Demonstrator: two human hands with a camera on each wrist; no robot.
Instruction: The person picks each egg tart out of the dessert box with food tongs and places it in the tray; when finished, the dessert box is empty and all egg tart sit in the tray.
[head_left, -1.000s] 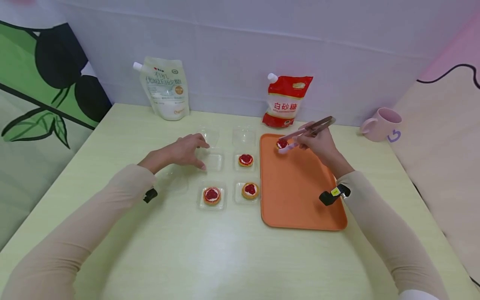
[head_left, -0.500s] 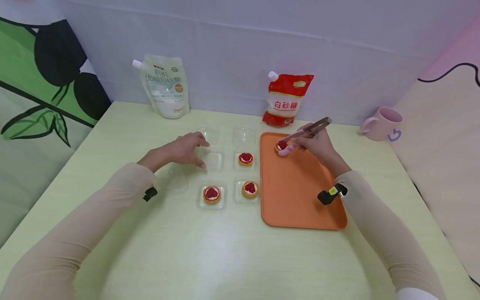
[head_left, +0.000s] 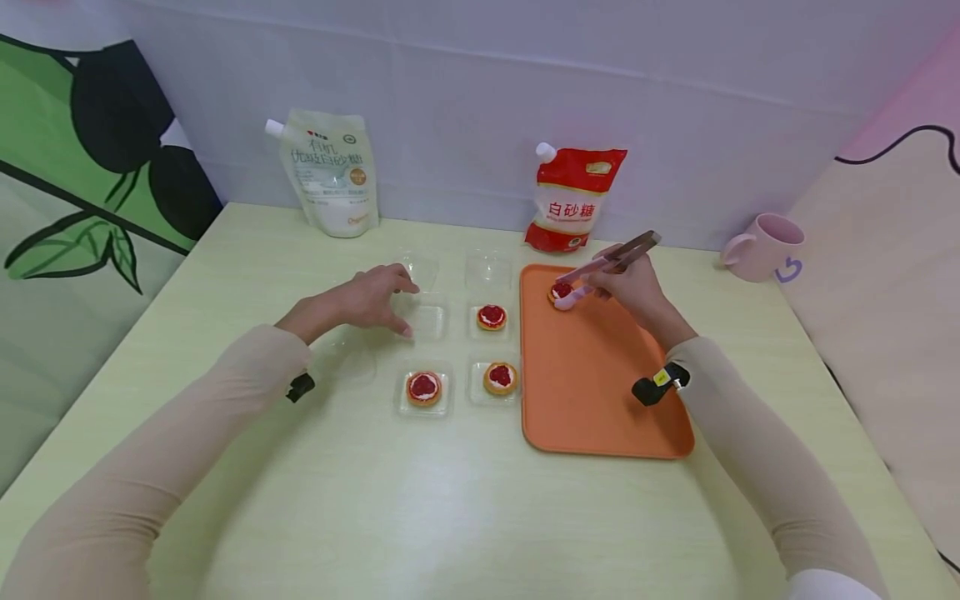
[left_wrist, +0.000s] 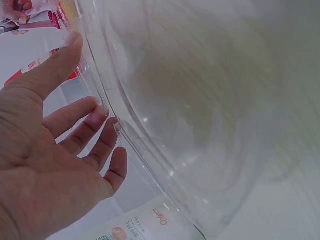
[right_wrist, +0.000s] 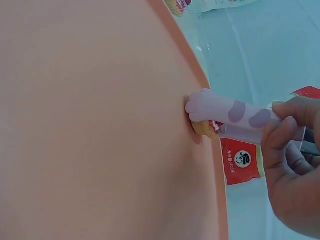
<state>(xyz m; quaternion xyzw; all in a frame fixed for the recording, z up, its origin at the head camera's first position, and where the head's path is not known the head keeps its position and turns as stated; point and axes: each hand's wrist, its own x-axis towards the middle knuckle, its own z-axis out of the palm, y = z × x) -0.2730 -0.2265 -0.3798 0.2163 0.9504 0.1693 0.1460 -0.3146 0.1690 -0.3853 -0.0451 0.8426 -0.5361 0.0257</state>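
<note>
My right hand (head_left: 630, 283) grips tongs (right_wrist: 240, 112) with pink paw-shaped tips and a metal handle end. Between those tips is a small tart (right_wrist: 204, 128) topped with red fruit, at the back left of the orange tray (head_left: 600, 383). On the left, my left hand (head_left: 366, 300) is spread, thumb and fingers apart, beside a clear plastic box (head_left: 429, 323) with nothing inside. Its fingertips are right at the clear plastic rim in the left wrist view. Three more tarts, one a front-left tart (head_left: 424, 389), sit in clear boxes between the hands.
Clear lids (head_left: 488, 268) stand up behind the boxes, and another clear piece (head_left: 347, 360) lies below the left hand. At the back are a pale sugar pouch (head_left: 333, 179) and a red sugar pouch (head_left: 573, 200). A pink mug (head_left: 763, 248) lies tilted at the back right.
The tongs and the tart at their tips have shifted slightly to the left on the tray, the right hand with them. My left hand keeps its place beside the box.
</note>
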